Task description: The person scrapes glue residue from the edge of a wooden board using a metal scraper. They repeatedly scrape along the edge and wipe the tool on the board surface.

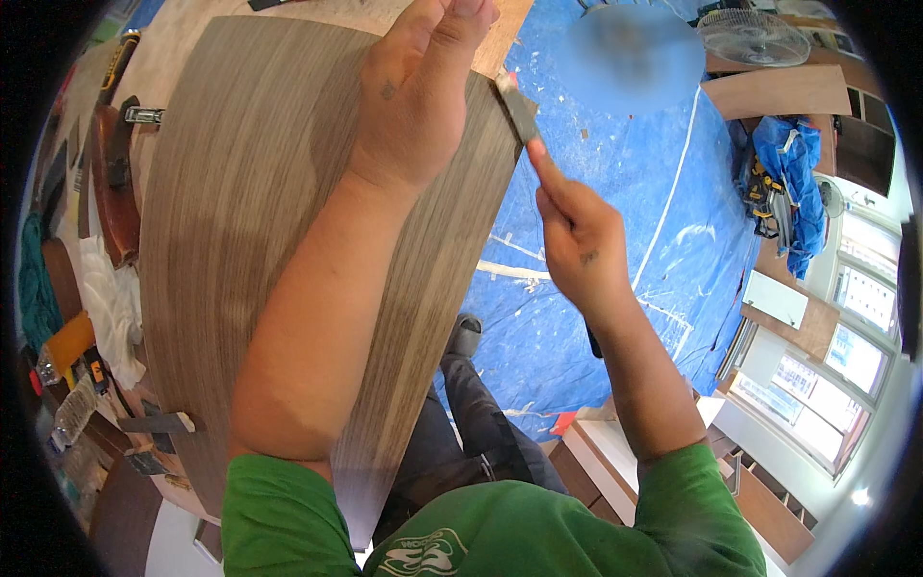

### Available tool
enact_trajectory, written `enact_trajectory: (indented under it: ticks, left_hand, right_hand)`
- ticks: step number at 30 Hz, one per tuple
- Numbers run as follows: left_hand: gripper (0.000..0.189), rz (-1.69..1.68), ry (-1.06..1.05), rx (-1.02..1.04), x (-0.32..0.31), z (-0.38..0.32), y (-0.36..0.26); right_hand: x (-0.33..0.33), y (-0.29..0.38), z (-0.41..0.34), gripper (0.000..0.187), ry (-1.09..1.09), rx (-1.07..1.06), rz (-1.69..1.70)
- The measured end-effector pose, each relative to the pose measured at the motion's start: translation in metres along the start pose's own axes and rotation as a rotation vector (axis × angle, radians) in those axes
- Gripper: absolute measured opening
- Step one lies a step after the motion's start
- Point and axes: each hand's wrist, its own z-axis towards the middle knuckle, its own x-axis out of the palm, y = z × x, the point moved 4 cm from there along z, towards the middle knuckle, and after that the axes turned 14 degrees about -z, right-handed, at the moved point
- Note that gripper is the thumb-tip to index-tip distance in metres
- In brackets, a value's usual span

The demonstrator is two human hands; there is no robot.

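A brown wood-grain panel (303, 216) lies in front of me. My left hand (425, 101) is over its far part; the top edge of the picture cuts off some fingers, and what they touch is hidden. My right hand (584, 238) grips a flat grey tool (520, 119), which looks like a file, with the index finger stretched along it. The tool lies along the panel's right edge near the far corner. A black handle end shows below my right wrist.
Clamps (148, 115), an orange-handled brush (68, 346), a white cloth (112, 310) and other tools lie left of the panel. Blue sheeting (613, 187) covers the floor at right. Further off are a fan (753, 37), boards (779, 90) and a blue-wrapped bundle (789, 173). A round patch at the top is blurred.
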Motion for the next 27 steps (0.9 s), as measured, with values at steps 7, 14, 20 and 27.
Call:
enact_trajectory:
  ticks: [7,14,20,27]
  left_hand:
    - [0.053,-0.052,-0.045,-0.030,-0.002,-0.001,0.009]
    - [0.052,-0.047,0.008,0.068,-0.005,0.001,0.023]
    - [0.055,-0.036,0.007,0.069,-0.010,0.002,0.022]
    - [0.058,-0.078,-0.008,0.059,-0.007,0.004,0.024]
  right_hand:
    - [0.001,0.002,0.012,0.049,-0.038,0.029,0.016]
    - [-0.002,-0.002,0.037,0.052,-0.050,0.055,0.052]
    - [0.001,-0.001,-0.002,0.048,0.008,0.015,-0.031]
    - [0.004,-0.017,0.031,0.049,-0.028,0.069,-0.067]
